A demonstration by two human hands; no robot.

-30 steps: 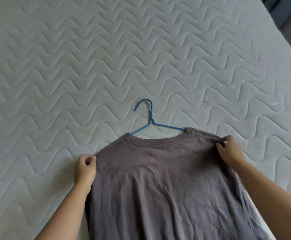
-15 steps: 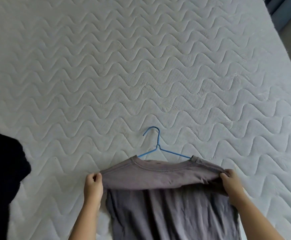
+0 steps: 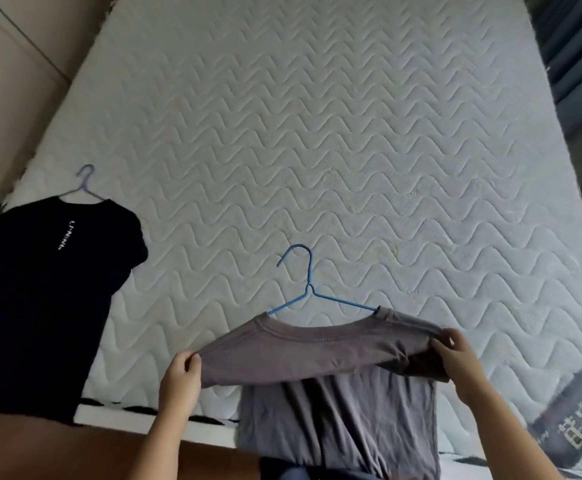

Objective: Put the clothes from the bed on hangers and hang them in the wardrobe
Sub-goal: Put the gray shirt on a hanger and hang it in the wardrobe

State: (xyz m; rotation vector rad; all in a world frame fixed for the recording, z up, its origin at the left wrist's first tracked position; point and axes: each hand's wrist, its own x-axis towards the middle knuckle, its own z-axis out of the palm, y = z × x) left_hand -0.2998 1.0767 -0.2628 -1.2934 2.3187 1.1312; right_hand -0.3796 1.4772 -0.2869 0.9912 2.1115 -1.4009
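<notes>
Over the bed's white wave-quilted mattress, a grey cotton T-shirt hung between a person's left hand and right hand, fingers pinching each shoulder, a thin blue wire hanger poking from its collar; it looked loosely seated and might slip out under an uneven tug. A black T-shirt on a pale wire hanger lay at the mattress's left edge, beige panels and blue curtains flanking the bed.
</notes>
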